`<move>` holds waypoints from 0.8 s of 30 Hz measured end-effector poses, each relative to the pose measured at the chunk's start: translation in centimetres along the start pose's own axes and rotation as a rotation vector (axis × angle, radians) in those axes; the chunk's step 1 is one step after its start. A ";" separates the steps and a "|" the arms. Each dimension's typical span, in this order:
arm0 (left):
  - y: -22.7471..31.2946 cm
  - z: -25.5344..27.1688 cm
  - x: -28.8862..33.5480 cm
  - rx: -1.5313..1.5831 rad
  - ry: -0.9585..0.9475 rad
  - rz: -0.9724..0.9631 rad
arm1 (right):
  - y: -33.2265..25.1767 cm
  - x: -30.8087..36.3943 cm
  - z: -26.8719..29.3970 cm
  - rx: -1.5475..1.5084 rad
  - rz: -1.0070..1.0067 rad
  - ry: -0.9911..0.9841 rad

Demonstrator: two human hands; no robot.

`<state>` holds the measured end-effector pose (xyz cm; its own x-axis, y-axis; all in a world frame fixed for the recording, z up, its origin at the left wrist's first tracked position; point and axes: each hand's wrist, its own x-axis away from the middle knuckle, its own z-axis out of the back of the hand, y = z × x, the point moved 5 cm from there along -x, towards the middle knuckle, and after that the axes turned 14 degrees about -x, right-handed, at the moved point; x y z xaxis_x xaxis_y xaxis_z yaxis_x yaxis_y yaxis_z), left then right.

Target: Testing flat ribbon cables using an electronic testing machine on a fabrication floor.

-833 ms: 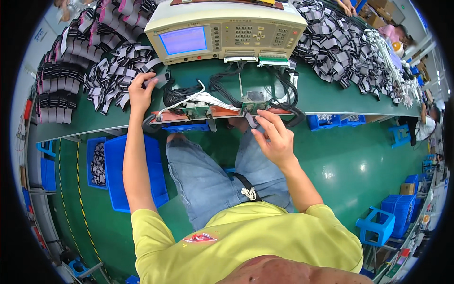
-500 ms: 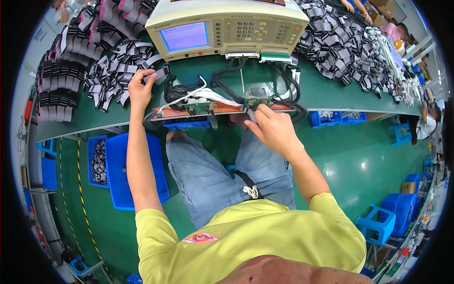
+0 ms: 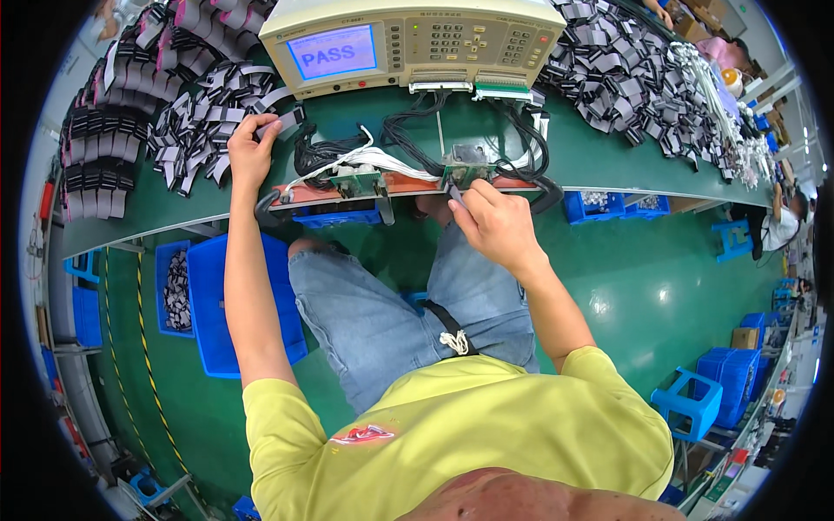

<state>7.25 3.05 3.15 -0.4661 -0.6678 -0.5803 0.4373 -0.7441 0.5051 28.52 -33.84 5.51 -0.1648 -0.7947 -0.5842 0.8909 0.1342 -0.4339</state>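
My left hand is closed on a short grey ribbon cable with black connectors, held above the green table beside a pile of such cables. At the table's front edge, my right hand pinches another grey ribbon cable, mostly hidden by the fingers. It meets the small green test board; whether it is plugged in is hidden. A second green board stands to its left on the orange strip. Black and white wires run from the boards toward the beige tester.
The tester's screen is lit. A large heap of ribbon cables lies right of it, white cables beyond. Stacked cables fill the far left. Below the table stand blue bins. Blue stools and other people are further right.
Large dark lettering has appeared on the tester's screen. My right hand has shifted slightly at the board, and my view has moved a little. Both hands keep their cables.
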 end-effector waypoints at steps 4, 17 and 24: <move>-0.4 -0.2 -0.2 -0.048 -0.012 -0.077 | -2.7 3.2 2.3 -0.084 0.148 -0.115; 0.0 0.0 0.0 0.035 -0.020 -0.110 | 27.6 -0.8 29.4 0.529 -0.302 0.498; -3.9 2.1 2.0 0.377 0.118 0.060 | 14.7 0.6 17.9 0.097 -0.073 0.531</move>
<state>3.01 4.58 1.40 -0.3467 -0.7201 -0.6010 0.1378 -0.6729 0.7267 49.09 -42.92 11.01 -0.3963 -0.3886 -0.8319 0.9001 0.0144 -0.4355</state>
